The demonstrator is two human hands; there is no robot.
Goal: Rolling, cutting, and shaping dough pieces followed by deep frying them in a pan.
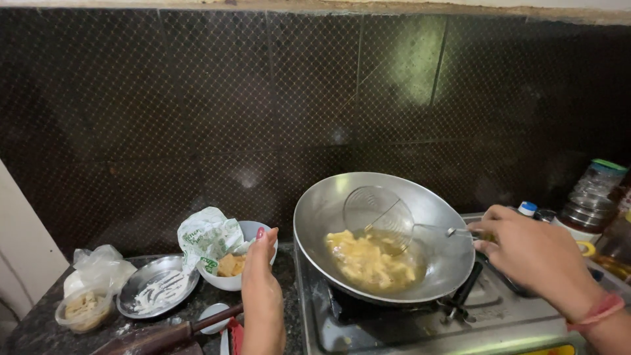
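Frying pale yellow strips of food point(370, 261) in a wide, round steel wok point(383, 233) on a gas stove point(420, 322), the person is holding the thin wire handle of a round mesh skimmer point(379, 213) with the right hand point(529, 253), fingers clenched around it. The skimmer's basket is resting inside the wok, just above and touching the food, which is lying in shallow oil at the bottom. The left hand point(261, 276) is reaching to the rim of a white round bowl point(238, 263) just left of the wok, fingers curled onto its edge; whether it is truly gripping is hard to tell. That bowl is carrying a crumpled white-and-green plastic packet point(209, 238) and some orange-brown pieces. Judging by colour, the strips are looking pale, so the frying seems only partly along and lifting out is not yet done. Further left on the dark stone desk point(39, 329) are sitting a floured steel plate point(156, 286) and a small clear plastic tub point(84, 309).
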